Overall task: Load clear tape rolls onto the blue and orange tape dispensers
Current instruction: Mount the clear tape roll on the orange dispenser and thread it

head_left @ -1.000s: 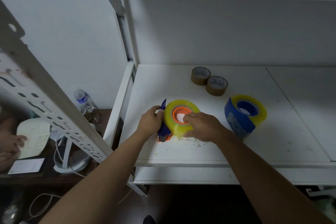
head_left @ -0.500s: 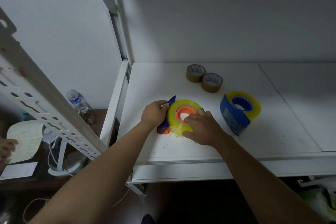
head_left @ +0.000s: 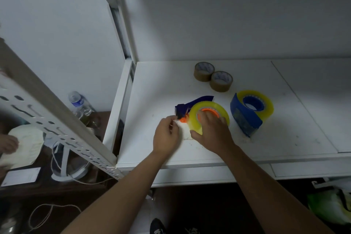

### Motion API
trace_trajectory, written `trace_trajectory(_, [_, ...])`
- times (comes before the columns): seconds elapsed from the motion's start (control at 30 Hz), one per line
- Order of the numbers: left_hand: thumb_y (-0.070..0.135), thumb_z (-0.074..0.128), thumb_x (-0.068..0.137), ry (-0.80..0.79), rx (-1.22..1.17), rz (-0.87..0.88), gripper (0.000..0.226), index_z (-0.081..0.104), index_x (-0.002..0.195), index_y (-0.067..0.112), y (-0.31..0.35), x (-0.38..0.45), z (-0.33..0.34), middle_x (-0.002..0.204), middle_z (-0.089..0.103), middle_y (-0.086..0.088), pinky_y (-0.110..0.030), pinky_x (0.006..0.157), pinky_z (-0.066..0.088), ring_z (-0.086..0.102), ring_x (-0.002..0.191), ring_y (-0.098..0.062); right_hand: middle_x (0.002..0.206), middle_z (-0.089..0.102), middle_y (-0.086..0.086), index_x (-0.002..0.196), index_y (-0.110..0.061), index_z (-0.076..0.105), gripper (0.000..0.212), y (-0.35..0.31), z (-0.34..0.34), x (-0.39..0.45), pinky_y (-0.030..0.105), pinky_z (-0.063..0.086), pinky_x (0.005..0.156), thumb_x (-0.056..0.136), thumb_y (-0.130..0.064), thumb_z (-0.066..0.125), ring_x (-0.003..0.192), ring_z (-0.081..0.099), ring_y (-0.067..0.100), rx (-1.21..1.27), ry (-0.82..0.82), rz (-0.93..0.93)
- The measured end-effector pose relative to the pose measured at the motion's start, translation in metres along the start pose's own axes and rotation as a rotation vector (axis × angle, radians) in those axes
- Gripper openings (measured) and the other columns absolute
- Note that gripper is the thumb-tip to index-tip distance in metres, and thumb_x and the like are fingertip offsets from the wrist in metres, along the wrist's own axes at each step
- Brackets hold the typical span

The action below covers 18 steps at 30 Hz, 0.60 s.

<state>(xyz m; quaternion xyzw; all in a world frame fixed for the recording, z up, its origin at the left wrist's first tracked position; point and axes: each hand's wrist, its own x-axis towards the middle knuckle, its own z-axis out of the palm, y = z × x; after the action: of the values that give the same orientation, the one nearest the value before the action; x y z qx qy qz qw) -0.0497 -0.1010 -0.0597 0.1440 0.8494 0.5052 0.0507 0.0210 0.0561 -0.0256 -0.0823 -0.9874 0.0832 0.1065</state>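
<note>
A clear, yellowish tape roll [head_left: 212,109] sits on the orange hub of a blue and orange dispenser [head_left: 191,104] lying flat on the white shelf [head_left: 161,89]. My right hand [head_left: 210,132] rests on top of this roll, fingers over the orange hub. My left hand [head_left: 167,135] pinches the loose end of the tape just left of the roll, beside the orange roller. A second, all-blue dispenser [head_left: 245,118] with its own clear roll [head_left: 266,100] lies to the right, untouched.
Two brown tape rolls [head_left: 212,76] stand at the back of the shelf. A perforated white upright [head_left: 57,119] crosses the left. Below left are a water bottle [head_left: 79,103], a cable and another person's hand on a pale cloth.
My left hand let go of the dispenser's blue body and now pinches the tape end lower left. The blue handle shows behind the roll. The camera moved closer.
</note>
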Motion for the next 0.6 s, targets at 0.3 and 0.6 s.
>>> trace_trajectory(0.3, [0.024, 0.051, 0.092, -0.088, 0.023, -0.071, 0.034, 0.061, 0.123, 0.032, 0.005, 0.001, 0.007, 0.094, 0.059, 0.01, -0.029, 0.084, 0.047, 0.058, 0.086, -0.011, 0.109, 0.049, 0.006, 0.117, -0.018, 0.057, 0.039, -0.01, -0.002, 0.019, 0.032, 0.047, 0.068, 0.08, -0.027, 0.063, 0.089, 0.052, 0.023, 0.054, -0.035, -0.031])
trace_trajectory(0.6, [0.027, 0.05, 0.089, -0.113, -0.133, -0.18, 0.031, 0.067, 0.115, 0.031, 0.007, 0.008, 0.007, 0.107, 0.068, 0.01, -0.034, 0.094, 0.048, 0.062, 0.096, -0.013, 0.106, 0.053, 0.005, 0.113, -0.02, 0.063, 0.03, -0.017, 0.005, 0.025, 0.032, 0.049, 0.064, 0.085, -0.031, 0.059, 0.087, 0.054, 0.021, 0.068, -0.008, 0.03])
